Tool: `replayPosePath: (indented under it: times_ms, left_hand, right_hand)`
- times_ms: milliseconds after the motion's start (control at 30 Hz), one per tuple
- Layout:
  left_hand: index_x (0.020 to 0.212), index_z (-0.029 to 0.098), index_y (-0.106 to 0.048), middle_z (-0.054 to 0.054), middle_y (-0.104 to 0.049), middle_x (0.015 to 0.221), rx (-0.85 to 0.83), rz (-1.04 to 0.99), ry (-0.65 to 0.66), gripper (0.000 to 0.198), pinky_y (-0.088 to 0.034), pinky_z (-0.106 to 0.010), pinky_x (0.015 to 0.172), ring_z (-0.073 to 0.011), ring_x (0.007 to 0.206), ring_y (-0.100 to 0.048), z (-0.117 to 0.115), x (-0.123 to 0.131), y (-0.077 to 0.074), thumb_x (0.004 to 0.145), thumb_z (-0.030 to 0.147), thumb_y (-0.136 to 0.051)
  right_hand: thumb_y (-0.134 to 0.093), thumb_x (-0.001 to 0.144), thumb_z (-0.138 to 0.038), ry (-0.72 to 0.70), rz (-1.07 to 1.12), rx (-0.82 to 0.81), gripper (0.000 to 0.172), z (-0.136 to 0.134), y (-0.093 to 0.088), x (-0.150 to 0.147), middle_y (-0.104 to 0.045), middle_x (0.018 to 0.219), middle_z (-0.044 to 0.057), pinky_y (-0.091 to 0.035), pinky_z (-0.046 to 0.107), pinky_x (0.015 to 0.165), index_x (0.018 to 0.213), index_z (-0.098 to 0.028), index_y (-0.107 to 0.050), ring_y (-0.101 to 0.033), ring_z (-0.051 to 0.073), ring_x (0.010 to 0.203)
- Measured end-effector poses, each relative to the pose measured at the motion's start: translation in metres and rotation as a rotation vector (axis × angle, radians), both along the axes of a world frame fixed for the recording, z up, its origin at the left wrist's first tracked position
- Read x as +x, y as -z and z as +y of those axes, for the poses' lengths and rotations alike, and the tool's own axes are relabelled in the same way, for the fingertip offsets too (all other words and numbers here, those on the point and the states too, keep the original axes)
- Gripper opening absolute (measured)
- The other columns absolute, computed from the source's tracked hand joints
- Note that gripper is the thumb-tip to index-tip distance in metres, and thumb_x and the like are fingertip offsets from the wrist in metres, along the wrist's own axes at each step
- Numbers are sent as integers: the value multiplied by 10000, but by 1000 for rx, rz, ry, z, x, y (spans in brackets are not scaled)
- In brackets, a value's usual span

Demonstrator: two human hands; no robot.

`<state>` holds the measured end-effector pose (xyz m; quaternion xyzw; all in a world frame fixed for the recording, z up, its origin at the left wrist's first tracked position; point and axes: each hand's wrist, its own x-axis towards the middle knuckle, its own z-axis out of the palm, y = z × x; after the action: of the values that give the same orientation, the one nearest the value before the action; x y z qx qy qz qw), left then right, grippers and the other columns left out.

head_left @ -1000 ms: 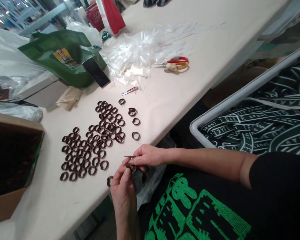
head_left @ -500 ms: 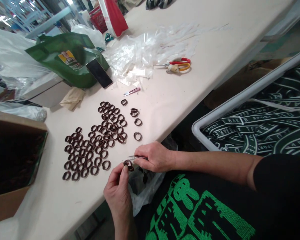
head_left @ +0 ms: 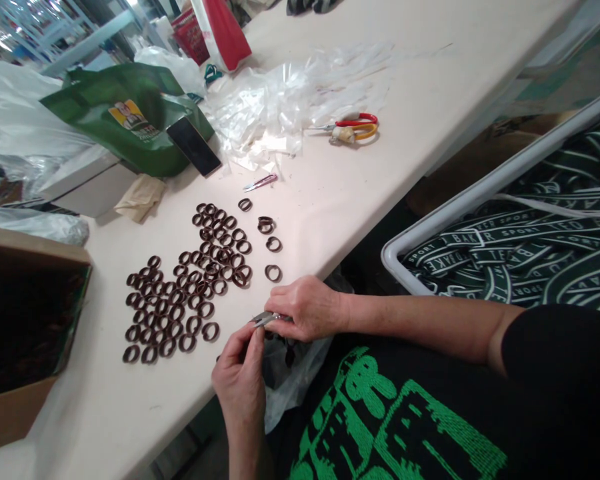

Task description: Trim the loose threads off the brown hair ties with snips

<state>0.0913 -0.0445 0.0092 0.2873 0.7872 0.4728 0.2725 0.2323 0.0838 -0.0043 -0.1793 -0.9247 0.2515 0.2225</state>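
Observation:
My right hand [head_left: 310, 309] is closed around small metal thread snips [head_left: 264, 319], their blades pointing left. The blade tips lie right at the fingertips of my left hand [head_left: 240, 383]. That hand is pinched, thumb against fingers, on a dark brown loop that is now mostly hidden behind the fingers and blades. Both hands are just off the table's near edge, above a clear plastic bag [head_left: 280, 390]. On the table to the left lies a spread of several dark brown loops [head_left: 177, 311], with a single loop [head_left: 273, 273] nearest my right hand.
A cardboard box [head_left: 30, 407] stands at the left. Farther back are a green bag [head_left: 95, 113], a phone [head_left: 194, 147], pink snips [head_left: 261, 181], red-and-orange scissors [head_left: 355, 127] and crumpled clear plastic [head_left: 260, 100]. A white-rimmed bin [head_left: 391, 257] of lettered dark green straps is at right.
The snips have moved in to my left fingertips, and their blades now look wider apart. The brown loop that showed between my hands has turned out of sight. The view has shifted slightly.

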Motion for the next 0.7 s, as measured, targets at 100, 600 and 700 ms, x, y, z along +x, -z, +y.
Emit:
replayPosePath:
  times_ms: [100, 600, 700]
  left_hand:
    - [871, 180, -773, -57, -766, 894, 3, 3, 7, 321, -556, -318, 858, -207, 862, -700, 1, -1, 0, 698, 450, -782]
    - [861, 171, -773, -59, -766, 861, -9, -56, -11, 348, -556, -342, 857, -217, 843, -700, 3, 0, 3, 670, 460, -797]
    - [868, 170, -772, -63, -765, 873, -32, -45, -13, 362, -549, -342, 868, -213, 844, -697, 3, -1, 4, 663, 467, -799]
  right_hand:
    - [-499, 962, -412, -3, -37, 30, 318, 1, -1, 1, -650, 806, 45, -266, 267, 543, 842, -148, -629, -519, 130, 629]
    - [-481, 979, -385, -16, -49, 41, 305, 4, 0, 3, -628, 838, 39, -270, 270, 538, 843, -153, -626, -532, 124, 652]
    - [-491, 967, -392, 3, -63, 96, 291, 3, 0, 2, -633, 886, 47, -261, 277, 534, 859, -155, -621, -525, 126, 647]
